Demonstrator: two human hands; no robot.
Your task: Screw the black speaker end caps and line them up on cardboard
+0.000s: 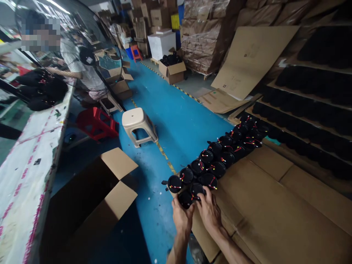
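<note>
My left hand (182,216) is closed around the rim of a round black cup (184,199), with fingers on its far side and the thumb on the near side. Just right of it, my right hand (210,211) grips a second round black cup (197,189). Short red and yellow wires with small white connectors show in and between these two cups. Beyond my hands, more black cups (198,166) of the same kind stand side by side in rows along the cardboard sheet (269,187), open sides up, wires poking out.
At the left, an open cardboard box (118,201) stands beside a long white-covered bench (35,146). A beige stool (134,117) and a red stool (96,123) are on the blue floor. Stacked shelves of black items (310,106) line the right. A co-worker (79,62) sits at the bench.
</note>
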